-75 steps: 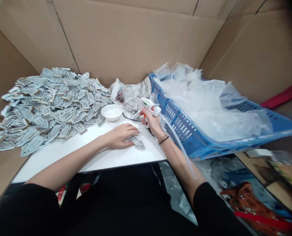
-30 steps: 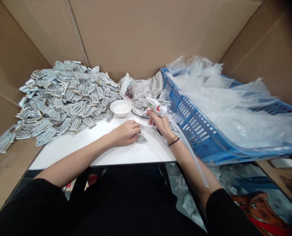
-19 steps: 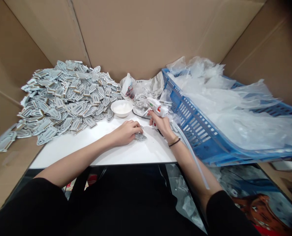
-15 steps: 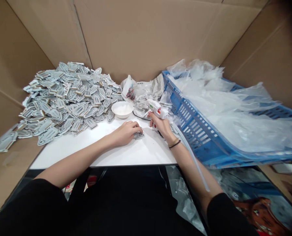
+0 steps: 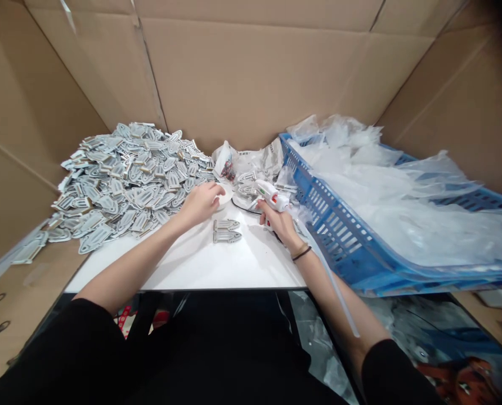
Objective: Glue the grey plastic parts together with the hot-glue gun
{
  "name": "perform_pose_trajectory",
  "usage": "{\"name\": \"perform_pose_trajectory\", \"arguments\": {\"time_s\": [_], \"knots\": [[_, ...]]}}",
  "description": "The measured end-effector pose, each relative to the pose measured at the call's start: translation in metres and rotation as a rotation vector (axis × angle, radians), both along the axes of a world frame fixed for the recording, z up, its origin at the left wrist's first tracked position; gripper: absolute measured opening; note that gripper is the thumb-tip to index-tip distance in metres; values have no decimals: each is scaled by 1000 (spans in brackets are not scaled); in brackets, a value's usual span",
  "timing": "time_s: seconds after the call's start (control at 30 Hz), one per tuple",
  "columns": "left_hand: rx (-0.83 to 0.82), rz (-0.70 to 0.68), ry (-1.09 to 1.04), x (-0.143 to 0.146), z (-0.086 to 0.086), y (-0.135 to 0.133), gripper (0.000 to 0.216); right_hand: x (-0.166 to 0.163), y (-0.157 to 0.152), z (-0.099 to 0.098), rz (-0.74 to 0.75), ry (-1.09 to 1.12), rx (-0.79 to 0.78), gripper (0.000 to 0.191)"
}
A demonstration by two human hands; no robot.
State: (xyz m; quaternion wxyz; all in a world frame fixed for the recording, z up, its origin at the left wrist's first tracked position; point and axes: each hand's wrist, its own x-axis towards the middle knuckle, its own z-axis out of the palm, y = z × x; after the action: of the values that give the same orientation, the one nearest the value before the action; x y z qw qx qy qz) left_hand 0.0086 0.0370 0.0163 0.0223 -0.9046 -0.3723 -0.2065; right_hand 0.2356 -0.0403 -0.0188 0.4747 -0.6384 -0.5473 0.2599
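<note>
My left hand (image 5: 202,203) is over the left side of a small white bowl (image 5: 227,198). Its fingers are bent and slightly apart, with nothing visible between them. What lies in the bowl is hard to make out. My right hand (image 5: 279,224) grips a white hot glue gun (image 5: 271,194) by its handle, nozzle pointing up and left. A long translucent glue stick (image 5: 337,287) trails from its back along my forearm. Between my hands, two flat grey pointed pieces (image 5: 227,231) lie side by side on the white tabletop (image 5: 200,261), not touched by either hand.
A large heap of similar grey pieces (image 5: 128,180) covers the left of the table. Behind the glue gun lies crumpled printed plastic (image 5: 251,157). A blue crate (image 5: 339,216) full of clear plastic bags (image 5: 386,197) stands at right. Cardboard walls (image 5: 255,79) enclose the table.
My left hand has left the grey pieces and moved up and left to the bowl, uncovering two pieces. The glue gun stays in my right hand. The view has shifted slightly.
</note>
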Motion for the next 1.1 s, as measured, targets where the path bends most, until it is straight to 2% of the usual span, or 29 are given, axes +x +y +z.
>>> {"name": "perform_pose_trajectory", "arguments": {"time_s": [0.07, 0.2, 0.37, 0.6, 0.93, 1.03, 1.1], "knots": [[-3, 114, 148, -2, 7, 20, 27, 1, 1, -2, 3, -2, 19, 37], [-252, 195, 365, -1, 11, 54, 27, 2, 1, -2, 4, -7, 44, 37], [-270, 140, 318, 3, 6, 68, 18, 2, 2, -3, 7, -12, 50, 38], [-274, 106, 253, 2, -8, 77, 33, 3, 8, -10, -6, -17, 73, 38], [-215, 61, 28, -5, -9, 77, 19, 3, 5, -5, 10, -45, 81, 40], [-233, 68, -173, -5, -7, 66, 17, 2, 5, -4, 2, -46, 82, 39], [-331, 66, -401, -2, -6, 54, 17, 2, 5, -4, 1, -48, 82, 40]]}}
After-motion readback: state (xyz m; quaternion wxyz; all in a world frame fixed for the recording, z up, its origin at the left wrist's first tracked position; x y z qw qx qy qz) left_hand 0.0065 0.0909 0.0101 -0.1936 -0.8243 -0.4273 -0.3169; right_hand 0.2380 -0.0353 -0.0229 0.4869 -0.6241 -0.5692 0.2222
